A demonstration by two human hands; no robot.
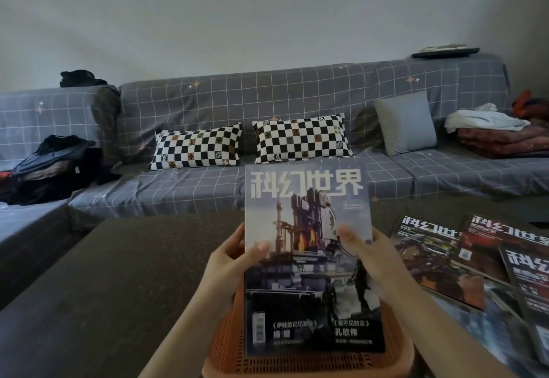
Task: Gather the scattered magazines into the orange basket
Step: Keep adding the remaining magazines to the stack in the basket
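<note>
Currently both hands hold one magazine (309,258) upright over the orange basket (309,362), cover toward the camera. Left hand (228,258) grips the left edge, thumb on the cover, fingers behind. Right hand (368,261) grips the right edge, thumb likewise on the cover. The magazine's bottom edge sits within the basket's rim; whether it touches the floor of the basket cannot be told. The basket stands at the near edge of the dark table (118,273).

Step in hand, judged: lowering this magazine into the basket. Next move calls for tilting it flat or sliding it down, then letting go with both hands and reaching right.

Count: one magazine in hand. At the right edge of the table, a loose overlapping pile (475,264); three covers plainly told apart, more blurred underneath, number uncertain. One basket. Contents of the basket are hidden behind the held cover.
</note>
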